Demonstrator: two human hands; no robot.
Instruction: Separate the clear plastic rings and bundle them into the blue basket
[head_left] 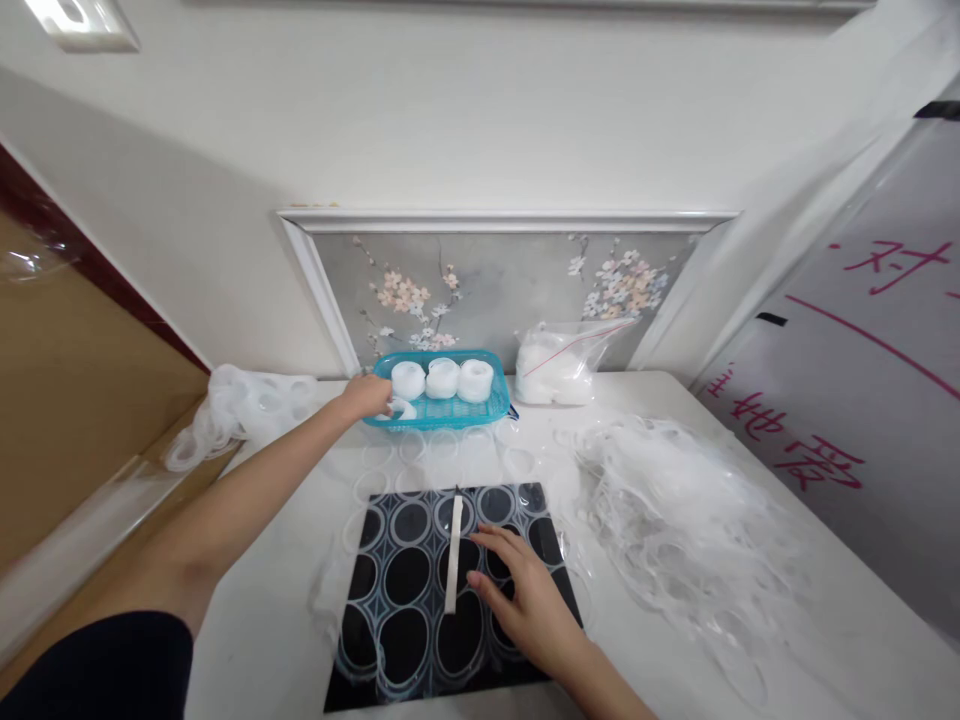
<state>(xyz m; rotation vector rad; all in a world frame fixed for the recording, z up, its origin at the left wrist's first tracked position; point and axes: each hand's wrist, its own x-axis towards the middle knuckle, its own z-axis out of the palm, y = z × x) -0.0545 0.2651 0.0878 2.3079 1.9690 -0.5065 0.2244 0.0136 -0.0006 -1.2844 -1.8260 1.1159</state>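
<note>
My left hand [369, 395] reaches over the left end of a blue plastic basket [439, 418], its fingers curled down inside the rim. A small white piece [403, 409] lies at its fingertips; whether they grip it is hidden. Three round white stacks of rings [442, 379] stand in a row in the basket. My right hand [525, 590] is open, fingers apart, over the right side of a black mat [409, 522]. On the mat lies a clear sheet with a pattern of rings [405, 645]. Left of my right fingertips rests a slim white stick-like tool [453, 560] with a dark tip.
A heap of translucent ring-holed scraps [675, 510] covers the table's right side. More scraps [247, 400] lie at the back left. A clear zip bag [559, 365] of white things stands right of the basket. A whiteboard [847, 350] borders the right; a panelled wall [480, 270] stands behind.
</note>
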